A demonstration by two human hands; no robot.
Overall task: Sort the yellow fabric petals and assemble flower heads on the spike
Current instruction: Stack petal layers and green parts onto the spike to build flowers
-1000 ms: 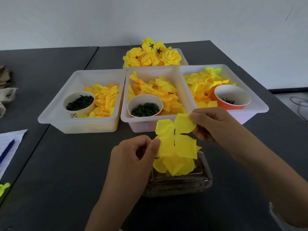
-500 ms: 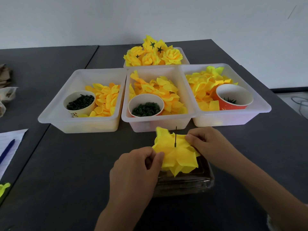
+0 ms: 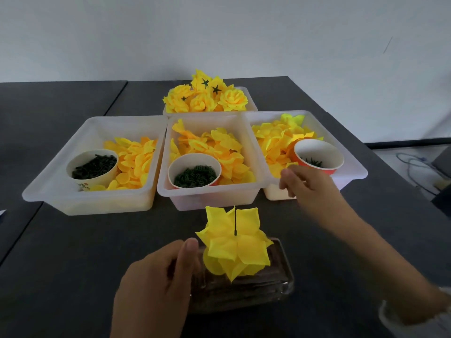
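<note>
Soft yellow cloth petals (image 3: pixel 235 250) stacked on thin dark spike (image 3: pixel 235 222). Left hand (image 3: pixel 156 286) loose, holds nothing, touches clear block base (image 3: pixel 280 281). Right hand (image 3: pixel 308 184) blurry, cannot tell grip.

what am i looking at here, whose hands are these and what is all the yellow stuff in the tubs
There is no machine: a person works with bare hands, and the single picture comes from a camera worn on their head, looking forward and down.

On the dark table stand three white tubs of loose yellow fabric petals, each holding a cup of small dark green parts. A fourth tub behind holds the finished flowers.

Nearest the camera, a clear block carries a thin upright spike with a stack of yellow petals threaded onto it.

The left hand rests beside the stack, fingers relaxed, holding nothing. The right hand reaches toward the right tub, also empty, though it is blurred.
</note>
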